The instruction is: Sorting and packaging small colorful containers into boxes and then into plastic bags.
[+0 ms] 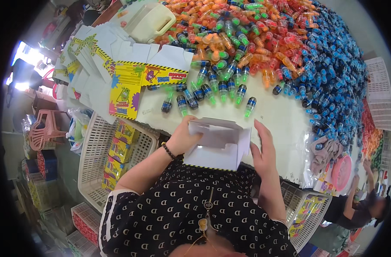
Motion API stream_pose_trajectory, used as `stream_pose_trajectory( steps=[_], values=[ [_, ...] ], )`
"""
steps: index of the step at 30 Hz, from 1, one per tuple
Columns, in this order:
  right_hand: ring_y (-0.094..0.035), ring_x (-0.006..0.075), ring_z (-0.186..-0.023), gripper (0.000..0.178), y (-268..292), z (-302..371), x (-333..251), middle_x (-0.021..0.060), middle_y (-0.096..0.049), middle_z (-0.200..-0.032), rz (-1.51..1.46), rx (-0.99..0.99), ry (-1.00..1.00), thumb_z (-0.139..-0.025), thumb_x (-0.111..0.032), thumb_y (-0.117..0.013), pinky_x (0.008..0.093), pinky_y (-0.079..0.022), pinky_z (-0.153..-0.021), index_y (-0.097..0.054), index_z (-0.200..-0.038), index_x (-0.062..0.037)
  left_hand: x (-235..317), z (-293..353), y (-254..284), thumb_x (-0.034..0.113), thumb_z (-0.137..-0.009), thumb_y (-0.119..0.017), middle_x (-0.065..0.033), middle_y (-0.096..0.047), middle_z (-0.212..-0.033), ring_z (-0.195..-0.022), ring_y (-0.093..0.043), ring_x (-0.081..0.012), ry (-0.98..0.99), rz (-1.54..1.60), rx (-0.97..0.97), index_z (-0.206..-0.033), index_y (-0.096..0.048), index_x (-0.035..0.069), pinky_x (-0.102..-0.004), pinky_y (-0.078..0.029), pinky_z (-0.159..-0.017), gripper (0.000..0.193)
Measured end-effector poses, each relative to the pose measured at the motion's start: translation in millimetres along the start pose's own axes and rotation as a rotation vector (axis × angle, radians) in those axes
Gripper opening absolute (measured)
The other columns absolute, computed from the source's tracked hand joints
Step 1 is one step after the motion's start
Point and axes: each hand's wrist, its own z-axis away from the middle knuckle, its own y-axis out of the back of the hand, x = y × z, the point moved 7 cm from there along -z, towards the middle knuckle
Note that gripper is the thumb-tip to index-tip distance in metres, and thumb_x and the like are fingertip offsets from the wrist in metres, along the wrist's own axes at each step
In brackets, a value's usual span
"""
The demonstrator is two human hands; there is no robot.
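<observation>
Currently, left hand [184,138] gripping left wall of open white-lined carton [215,156], thumb inside, at table's near edge. Right hand [265,147] spread beside carton's right side, contact unclear. Beyond, on table [275,111], loose green bottles [223,91]. Toward left edge, flat yellow cartons [124,98]; along far edge, orange and red bottles [285,45]; along right edge, blue bottles [328,64].

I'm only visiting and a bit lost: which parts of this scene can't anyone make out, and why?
All in the head view:
- Some of the left hand's fingers: hidden behind the open box.
- The box's underside: turned away, hidden by its own panels.
- The orange bottles' far end: cut off by the top edge.
- What the person at right handles: too small and blurred.
</observation>
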Motion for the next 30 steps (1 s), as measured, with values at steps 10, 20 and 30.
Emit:
stream_pose_trajectory(
  steps=[10, 20, 30],
  values=[
    [-0.037, 0.0387, -0.131, 0.065, -56, 16, 2, 0.0128, -0.047, -0.139, 0.020, -0.483, 0.165, -0.061, -0.003, -0.075, 0.0466, -0.034, -0.107, -0.063, -0.122, -0.0190, 15, -2, -29, 0.007, -0.080, -0.059, -0.0077, -0.056, -0.113, -0.105, -0.057, -0.0184, 0.474, 1.008, -0.702, -0.131, -0.039, 0.007, -0.0323, -0.048, -0.089, 0.055],
    [-0.043, 0.0350, -0.123, 0.079, -78, 7, 3, 0.0133, -0.032, -0.149, 0.376, -0.443, -0.170, -0.074, -0.024, -0.075, 0.0492, -0.033, -0.103, -0.038, -0.143, -0.0182, 15, -11, -22, 0.012, -0.071, -0.068, -0.0112, -0.056, -0.114, -0.106, -0.054, -0.0186, 0.168, -0.163, -0.507, -0.130, -0.036, 0.004, -0.0308, -0.046, -0.090, 0.067],
    [-0.018, 0.0420, -0.141, 0.091, -34, 3, -46, 0.0244, -0.016, -0.153, -0.373, -0.340, -0.182, -0.079, -0.035, -0.067, 0.0490, -0.021, -0.113, -0.019, -0.149, -0.0049, 131, 47, 4, 0.005, -0.085, -0.067, -0.0057, -0.047, -0.125, -0.105, -0.055, -0.0121, -0.043, 0.418, -0.361, -0.137, -0.031, 0.003, -0.0284, -0.048, -0.088, 0.063]
  ],
)
